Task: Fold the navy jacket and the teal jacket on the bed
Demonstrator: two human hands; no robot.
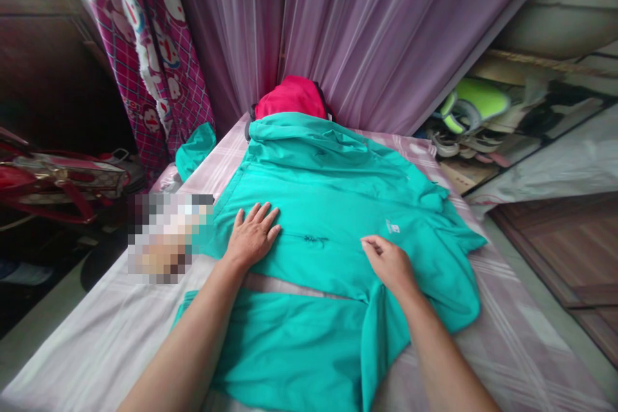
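A teal jacket lies spread on the bed or table, with a small white logo on its right part. One sleeve stretches across the near side, below the body. My left hand rests flat on the fabric, fingers apart. Between my hands a small tangle of dark thread shows on the cloth. Just below the logo, my right hand is closed in a pinch over the jacket. Whatever its fingertips may hold is too small to make out.
A red bag or cap sits behind the jacket, before purple curtains. A pale checked sheet covers the surface. Left of my left hand is a blurred-out patch. Shoes and a green item fill shelves at right.
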